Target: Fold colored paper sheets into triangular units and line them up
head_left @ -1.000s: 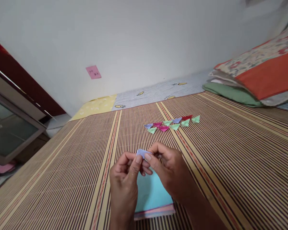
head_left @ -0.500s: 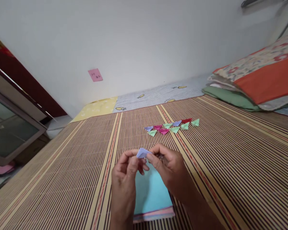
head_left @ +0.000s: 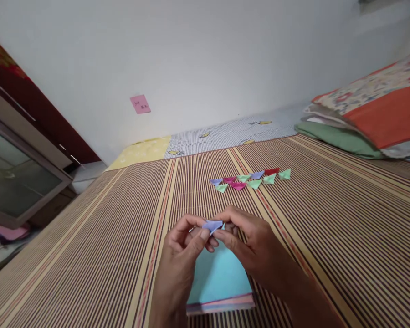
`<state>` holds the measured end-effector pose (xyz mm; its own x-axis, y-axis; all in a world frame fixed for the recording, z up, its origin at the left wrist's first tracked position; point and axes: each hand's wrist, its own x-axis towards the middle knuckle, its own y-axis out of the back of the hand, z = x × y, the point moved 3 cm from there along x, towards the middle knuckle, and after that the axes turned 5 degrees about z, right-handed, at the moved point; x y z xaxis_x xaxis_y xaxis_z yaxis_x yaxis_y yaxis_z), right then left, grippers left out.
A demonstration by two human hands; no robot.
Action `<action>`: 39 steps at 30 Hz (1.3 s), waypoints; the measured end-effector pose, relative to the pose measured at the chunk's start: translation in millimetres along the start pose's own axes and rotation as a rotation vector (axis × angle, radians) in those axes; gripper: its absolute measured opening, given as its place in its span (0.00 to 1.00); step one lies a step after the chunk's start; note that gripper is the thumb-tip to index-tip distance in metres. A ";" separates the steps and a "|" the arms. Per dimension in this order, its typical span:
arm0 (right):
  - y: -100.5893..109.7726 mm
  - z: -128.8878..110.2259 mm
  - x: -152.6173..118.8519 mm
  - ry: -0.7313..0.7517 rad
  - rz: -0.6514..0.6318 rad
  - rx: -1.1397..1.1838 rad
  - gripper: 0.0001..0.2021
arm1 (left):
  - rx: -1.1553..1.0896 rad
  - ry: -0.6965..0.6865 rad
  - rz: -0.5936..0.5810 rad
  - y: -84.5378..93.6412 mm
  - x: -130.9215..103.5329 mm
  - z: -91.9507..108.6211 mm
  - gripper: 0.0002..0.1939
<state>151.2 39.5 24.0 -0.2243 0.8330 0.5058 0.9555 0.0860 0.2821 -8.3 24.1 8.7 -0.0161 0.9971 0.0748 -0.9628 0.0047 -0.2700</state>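
Observation:
A small piece of folded lavender paper (head_left: 212, 226) is pinched between both hands. My left hand (head_left: 182, 248) grips its left end between thumb and forefinger. On the right end, the thumb and forefinger of my right hand (head_left: 251, 239) are closed. Beneath the hands lies a stack of coloured paper (head_left: 222, 273) with a light blue sheet on top; pink and purple edges show at its front. Beyond them, several small folded paper pieces (head_left: 238, 186) in green, magenta, lavender and red sit in two rows.
A striped bamboo mat (head_left: 116, 246) covers the bed. Folded bedding (head_left: 369, 123) is piled at the right, against the wall. A pink note (head_left: 140, 104) is stuck to the white wall. On the left stands a glass-fronted cabinet (head_left: 23, 173).
The lavender paper has turned from a raised peak to a flatter shape with its point downward, and sits slightly lower. My left thumb has moved onto it. The view has shifted slightly.

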 end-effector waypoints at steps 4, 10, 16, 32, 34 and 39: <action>7.9 -6.0 0.5 0.054 0.055 -0.036 0.11 | 0.101 -0.008 0.077 0.5 0.6 2.1 0.05; 3.7 -8.7 3.3 0.109 0.130 -0.037 0.05 | 0.337 -0.145 0.129 -3.6 -0.7 8.0 0.07; -2.8 -5.9 1.8 0.103 0.178 -0.083 0.07 | 0.485 -0.282 0.125 -9.4 -4.3 9.7 0.06; -2.2 -6.7 1.8 0.138 0.227 -0.046 0.10 | 0.368 -0.255 0.162 -12.7 -2.4 3.9 0.05; -2.3 -5.5 2.0 0.133 0.237 -0.044 0.10 | 0.351 -0.242 0.176 -12.1 -2.8 3.8 0.05; 0.4 1.3 2.3 0.121 0.296 -0.044 0.10 | 0.358 -0.233 0.248 -9.0 -3.0 4.0 0.06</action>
<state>151.3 42.2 24.2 0.0380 0.7469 0.6639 0.9740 -0.1761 0.1423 -0.7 20.8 14.7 -0.2767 0.9212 0.2736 -0.9540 -0.2975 0.0369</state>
